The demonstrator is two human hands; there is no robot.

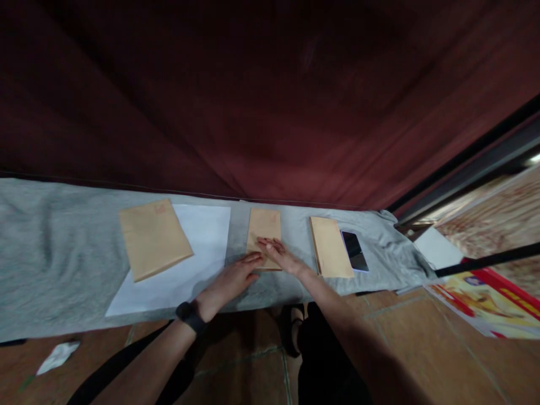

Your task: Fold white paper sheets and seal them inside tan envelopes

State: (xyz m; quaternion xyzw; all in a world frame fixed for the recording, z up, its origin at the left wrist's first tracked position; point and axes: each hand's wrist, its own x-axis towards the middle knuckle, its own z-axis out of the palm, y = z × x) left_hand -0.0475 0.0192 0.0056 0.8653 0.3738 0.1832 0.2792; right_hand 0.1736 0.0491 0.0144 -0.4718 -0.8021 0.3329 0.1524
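Note:
A brown paper envelope (265, 220) lies in front of me on the grey cloth. My right hand (278, 253) rests flat across its lower half, fingers stretched out towards the left. My left hand (236, 274), with a dark watch on the wrist, reaches in from the left; its extended fingertips touch the envelope's lower left edge. To the left, larger brown envelopes (154, 242) lie on a white sheet of paper (206, 236). A stack of brown envelopes (333, 247) sits to the right of my right hand.
A phone (355, 251) lies beside the right-hand stack. The grey cloth (76, 236) covers a narrow surface against a dark red curtain (253, 112). On the tiled floor are a crumpled white tissue (58, 356) and, at right, a red and yellow printed box (489, 298).

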